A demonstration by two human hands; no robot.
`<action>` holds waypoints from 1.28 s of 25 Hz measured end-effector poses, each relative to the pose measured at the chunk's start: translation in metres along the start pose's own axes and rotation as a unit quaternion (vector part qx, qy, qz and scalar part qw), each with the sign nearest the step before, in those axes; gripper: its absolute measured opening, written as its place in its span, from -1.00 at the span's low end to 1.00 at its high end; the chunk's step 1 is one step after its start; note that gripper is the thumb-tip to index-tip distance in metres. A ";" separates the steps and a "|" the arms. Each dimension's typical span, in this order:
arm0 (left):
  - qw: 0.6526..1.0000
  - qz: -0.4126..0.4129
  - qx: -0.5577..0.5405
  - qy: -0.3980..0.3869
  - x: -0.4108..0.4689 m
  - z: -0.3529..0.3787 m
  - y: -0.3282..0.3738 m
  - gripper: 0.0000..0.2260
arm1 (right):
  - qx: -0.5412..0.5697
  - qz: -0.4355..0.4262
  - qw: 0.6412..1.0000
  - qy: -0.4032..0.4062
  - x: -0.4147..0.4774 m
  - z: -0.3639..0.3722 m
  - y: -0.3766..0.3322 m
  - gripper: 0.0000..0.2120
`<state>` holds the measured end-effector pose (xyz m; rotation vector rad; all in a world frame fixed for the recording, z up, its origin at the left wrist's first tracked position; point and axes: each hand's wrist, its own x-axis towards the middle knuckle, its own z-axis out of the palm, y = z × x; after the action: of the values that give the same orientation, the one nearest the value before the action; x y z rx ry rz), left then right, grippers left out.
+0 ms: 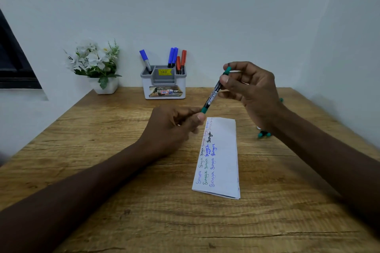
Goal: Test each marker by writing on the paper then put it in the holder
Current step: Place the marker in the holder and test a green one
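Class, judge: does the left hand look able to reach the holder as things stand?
Probably yes: nothing stands between the left hand and the holder. Both hands grip the green marker, though, so the right hand must release first.

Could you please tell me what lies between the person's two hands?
In the head view, a green marker spans the gap: the left hand pinches its lower end and the right hand holds its upper end.

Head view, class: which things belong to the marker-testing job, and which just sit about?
Job: green-capped black marker held by left hand and right hand; folded white paper; grey-and-white plastic holder; loose green markers.
About: white flowers in white pot; dark window frame.
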<state>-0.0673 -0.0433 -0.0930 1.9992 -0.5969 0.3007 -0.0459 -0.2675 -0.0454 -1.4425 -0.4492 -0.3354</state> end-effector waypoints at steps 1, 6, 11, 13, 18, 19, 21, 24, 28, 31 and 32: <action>1.000 -0.005 -0.007 0.006 -0.001 0.000 0.000 -0.86 | 0.013 0.012 1.000 0.012 -0.002 0.004 0.003 -0.79; 0.997 0.022 0.076 0.019 -0.002 -0.001 0.005 -0.83 | -0.105 0.142 0.981 -0.075 -0.017 0.018 0.007 -0.49; 0.992 0.040 0.106 -0.056 -0.001 -0.007 0.002 -0.74 | -0.140 0.231 0.946 -0.180 -0.021 0.031 0.005 -0.35; 0.993 0.006 0.045 -0.107 0.002 -0.010 0.001 -0.70 | -0.112 0.242 0.939 -0.217 -0.020 0.024 0.005 -0.41; 0.975 -0.056 -0.082 -0.199 0.007 -0.014 0.001 -0.63 | -0.141 0.222 0.931 -0.251 -0.024 0.020 0.002 -0.49; 0.970 -0.071 -0.094 -0.211 0.007 -0.015 0.002 -0.63 | -0.146 0.216 0.932 -0.251 -0.024 0.019 0.001 -0.50; 0.965 -0.093 -0.112 -0.219 0.007 -0.017 0.005 -0.64 | -0.151 0.207 0.931 -0.259 -0.023 0.019 -0.001 -0.50; 0.986 0.093 0.071 -0.123 0.008 -0.016 -0.001 -0.72 | -0.134 0.211 0.940 -0.232 -0.024 0.023 -0.003 -0.52; 0.935 0.279 0.219 0.013 0.009 -0.013 0.000 -0.89 | -0.046 0.262 0.948 -0.172 -0.022 0.026 0.000 -0.55; 0.940 0.270 0.206 -0.003 0.008 -0.009 -0.001 -0.88 | -0.021 0.282 0.938 -0.198 -0.024 0.023 0.001 -0.57; 0.952 0.238 0.191 -0.015 0.008 -0.012 -0.002 -0.86 | -0.009 0.289 0.935 -0.206 -0.025 0.019 0.001 -0.56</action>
<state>-0.0587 -0.0344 -0.0855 2.2058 -1.1110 0.7234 -0.0688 -0.2499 -0.0566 -1.5921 -0.3336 0.4452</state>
